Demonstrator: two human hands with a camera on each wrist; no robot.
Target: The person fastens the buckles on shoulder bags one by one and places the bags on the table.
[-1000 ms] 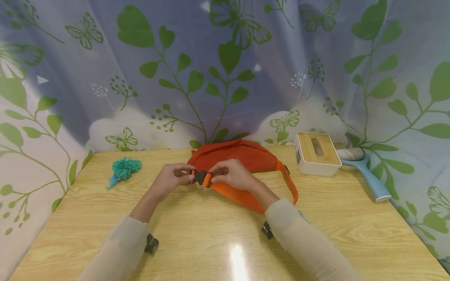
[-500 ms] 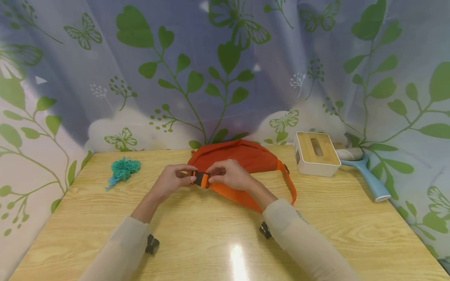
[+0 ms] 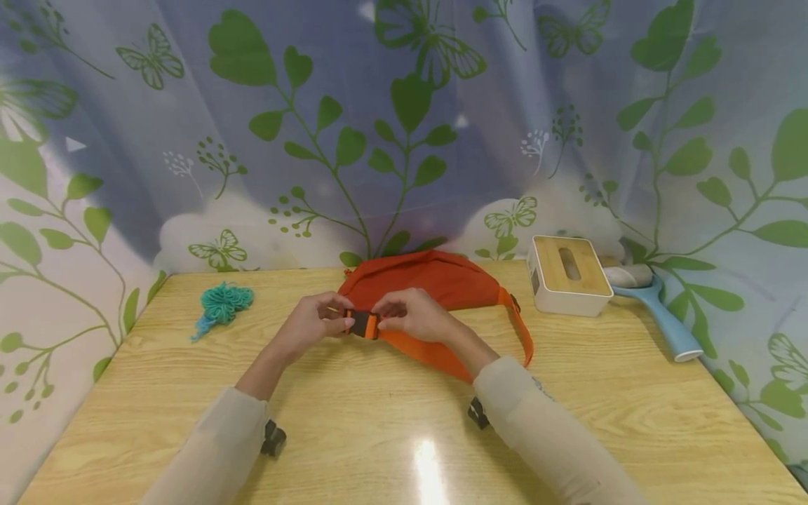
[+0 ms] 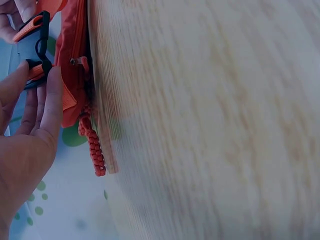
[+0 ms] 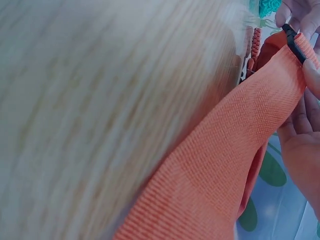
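A red-orange waist bag (image 3: pixel 429 280) lies at the back of the table. In front of it, a black side-release buckle (image 3: pixel 362 323) on orange webbing spans the gap between both hands. My left hand (image 3: pixel 306 321) pinches the buckle's left end between thumb and fingers. At the other end, my right hand (image 3: pixel 416 315) pinches the buckle where the orange strap (image 3: pixel 429 354) meets it. Close up in the left wrist view, the buckle (image 4: pixel 39 47) has webbing threaded at both ends. The wide strap (image 5: pixel 215 145) runs from the right hand across the right wrist view.
A teal yarn bundle (image 3: pixel 224 305) lies at the back left. At the back right stand a tissue box with a wooden lid (image 3: pixel 571 270) and a blue-handled lint roller (image 3: pixel 669 322). A patterned curtain (image 3: pixel 404 140) hangs behind the table. A braided zipper pull (image 4: pixel 95 147) dangles from the bag.
Both hands keep their pinch on the buckle and stay almost in place. The buckle has tilted slightly and shifted a little between the fingers. The bag stays where it was.
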